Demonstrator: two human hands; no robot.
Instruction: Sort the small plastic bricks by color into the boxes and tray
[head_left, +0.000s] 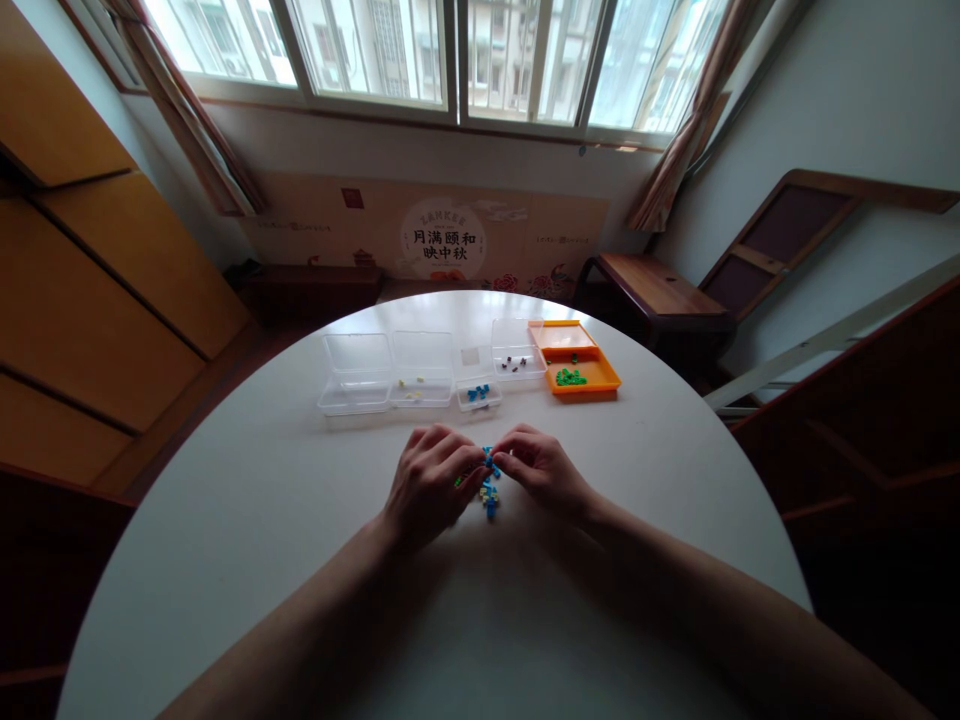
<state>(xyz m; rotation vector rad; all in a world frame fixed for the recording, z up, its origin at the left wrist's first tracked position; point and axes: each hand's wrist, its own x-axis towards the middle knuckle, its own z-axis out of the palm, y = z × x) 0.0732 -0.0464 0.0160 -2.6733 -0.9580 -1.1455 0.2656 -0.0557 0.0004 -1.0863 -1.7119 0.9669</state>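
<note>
Over the table's middle, my left hand (433, 475) pinches a small dark blue block (488, 461) between thumb and fingertips. From the other side my right hand (547, 472) meets it, thumb and forefinger closed at the same block. Whether a second piece sits between the fingertips is too small to tell. Just below lies a little cluster of blue and pale yellow blocks (490, 497). Some green bits (458, 482) show beside the left fingers, partly hidden by that hand.
Along the far side of the round white table (262, 520) stand open clear boxes, one holding blue blocks (478, 393), one a few pale yellow pieces (410, 383), one dark pieces (514, 363). An orange box (611, 380) holds green pieces (571, 377). A wooden chair (660, 283) is beyond.
</note>
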